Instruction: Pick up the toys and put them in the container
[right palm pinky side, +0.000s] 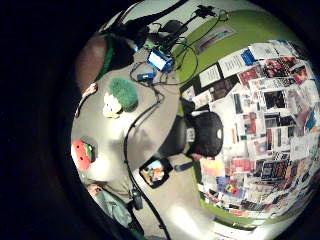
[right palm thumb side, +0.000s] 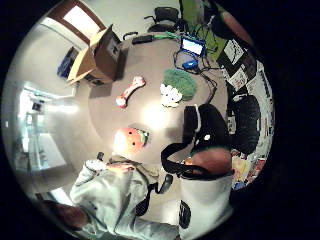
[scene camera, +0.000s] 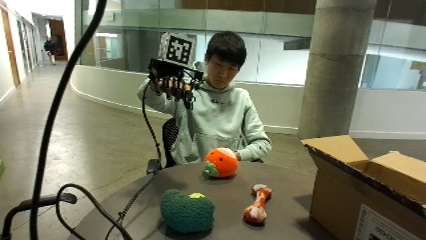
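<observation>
Gloved right hand (scene camera: 174, 82) raised, round orange plush (scene camera: 221, 162), cardboard box (scene camera: 366, 187)

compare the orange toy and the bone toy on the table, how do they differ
The orange toy is round and ball-like; the bone toy is long and thin with knobbed ends. The orange toy is bright orange with a green patch; the bone toy is pale with reddish ends. The orange toy sits nearer the person, the bone toy nearer the box. Both rest untouched on the table.

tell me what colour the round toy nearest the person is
Orange with a green patch, clearest in the outside view.
</observation>
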